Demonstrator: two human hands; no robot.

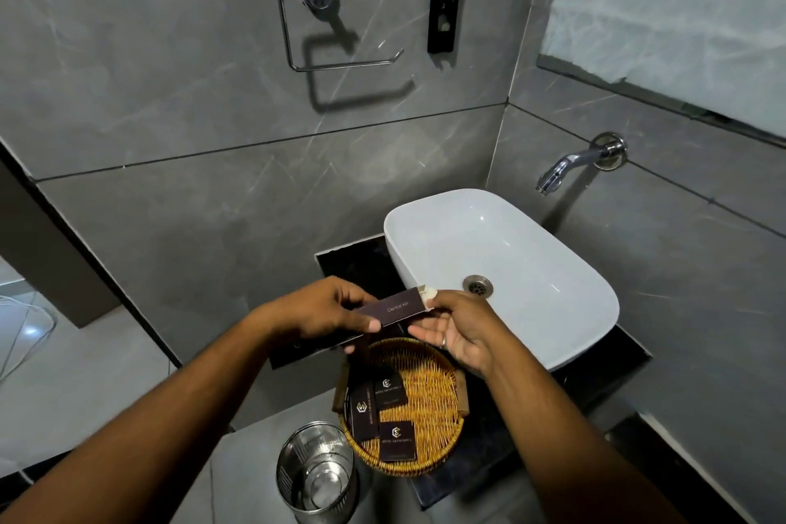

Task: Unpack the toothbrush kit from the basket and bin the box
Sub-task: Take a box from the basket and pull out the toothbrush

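Item: dark box [389, 313] lettered "Dental Kit", held above the wicker basket [429, 396]; your left hand [323, 311] clamps its near end, your right hand [455, 332] pinches the pale flap at the far end. Below your hands, three dark boxes [385, 417] with gold logos lie in the basket, wording too small to read. Steel bin [317, 472] stands below your left hand.

Both hands are up over the wicker basket [429, 391] with the dark dental kit box [393, 311] held between them. The left hand [323, 308] grips the box's left end, and the right hand [457, 330] is pinching something pale sticking out of its open right end. Three more dark boxes [385, 417] sit in the basket at the table's front edge, beside the white sink [565, 268]. A steel bin [317, 470] stands on the floor below.
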